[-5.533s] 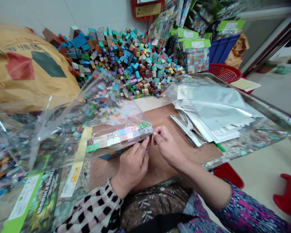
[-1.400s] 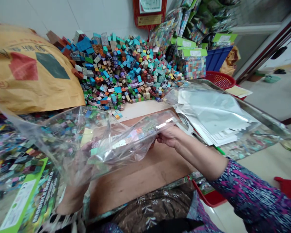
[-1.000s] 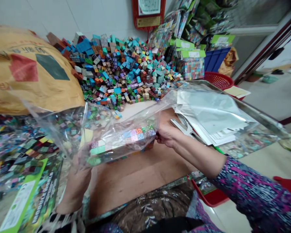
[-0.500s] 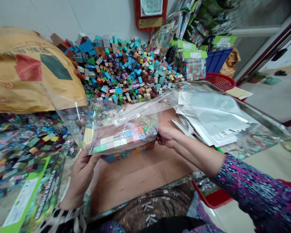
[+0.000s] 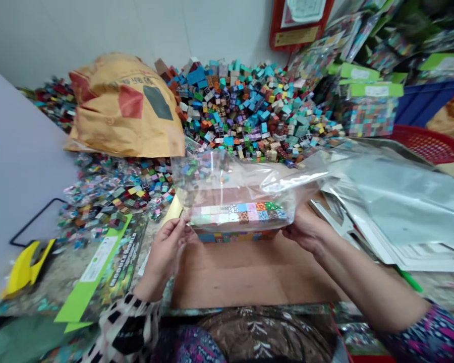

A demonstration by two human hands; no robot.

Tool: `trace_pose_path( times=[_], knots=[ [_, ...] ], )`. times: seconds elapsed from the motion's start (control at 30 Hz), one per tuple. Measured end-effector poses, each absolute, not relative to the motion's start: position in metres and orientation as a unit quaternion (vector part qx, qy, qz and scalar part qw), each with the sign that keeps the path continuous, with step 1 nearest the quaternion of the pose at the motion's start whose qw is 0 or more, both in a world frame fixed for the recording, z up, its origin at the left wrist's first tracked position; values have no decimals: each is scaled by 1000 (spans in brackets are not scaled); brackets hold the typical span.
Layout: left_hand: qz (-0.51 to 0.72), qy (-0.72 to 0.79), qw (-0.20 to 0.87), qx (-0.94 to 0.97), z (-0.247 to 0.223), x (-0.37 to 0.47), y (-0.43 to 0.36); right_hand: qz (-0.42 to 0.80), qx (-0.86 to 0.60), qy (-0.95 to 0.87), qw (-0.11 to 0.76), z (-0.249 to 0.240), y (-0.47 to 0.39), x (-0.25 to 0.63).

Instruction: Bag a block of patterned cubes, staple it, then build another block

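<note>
A clear plastic bag (image 5: 245, 174) lies over rows of small patterned cubes (image 5: 244, 216) above the brown board (image 5: 249, 282). My left hand (image 5: 170, 247) pinches the bag's near left edge, beside the left end of the rows. At the right end, my right hand (image 5: 302, 229) holds the bag with curled fingers; its fingertips are partly hidden. Below the top rows shows a front face of blue, orange and brown squares (image 5: 238, 236).
Behind is a heap of coloured cubes (image 5: 242, 111) with a yellow sack (image 5: 124, 111) at its left. White sheets and plastic (image 5: 401, 201) lie right. Green-topped cards (image 5: 106, 272) and a yellow tool (image 5: 26, 269) are left; a red basket (image 5: 427, 143) stands back right.
The view has swung left, bringing the yellow tool and a pale panel into sight. Both hands still hold the bag, and the cube rows now lie more level.
</note>
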State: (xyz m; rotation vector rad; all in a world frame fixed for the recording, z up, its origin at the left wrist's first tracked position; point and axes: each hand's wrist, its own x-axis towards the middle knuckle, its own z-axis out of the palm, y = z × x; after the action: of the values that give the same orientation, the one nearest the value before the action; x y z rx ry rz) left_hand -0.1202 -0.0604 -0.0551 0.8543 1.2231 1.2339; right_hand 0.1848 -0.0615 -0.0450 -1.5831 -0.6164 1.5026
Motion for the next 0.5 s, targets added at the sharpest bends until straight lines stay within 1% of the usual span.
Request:
trace_pose_path(
  times=[0.13, 0.2, 0.3, 0.5],
  knots=[
    [415, 534, 692, 252, -40, -121, -58, 591, -650, -214, 427, -46, -62, 184],
    [386, 528, 732, 192, -36, -122, -55, 592, -647, -215, 430, -45, -63, 182],
    [354, 524, 760, 148, -33, -124, -49, 592, -647, -203, 436, -42, -64, 180],
    [309, 510, 794, 120, -29, -128, -38, 593, -647, -176, 446, -40, -64, 177]
  ],
)
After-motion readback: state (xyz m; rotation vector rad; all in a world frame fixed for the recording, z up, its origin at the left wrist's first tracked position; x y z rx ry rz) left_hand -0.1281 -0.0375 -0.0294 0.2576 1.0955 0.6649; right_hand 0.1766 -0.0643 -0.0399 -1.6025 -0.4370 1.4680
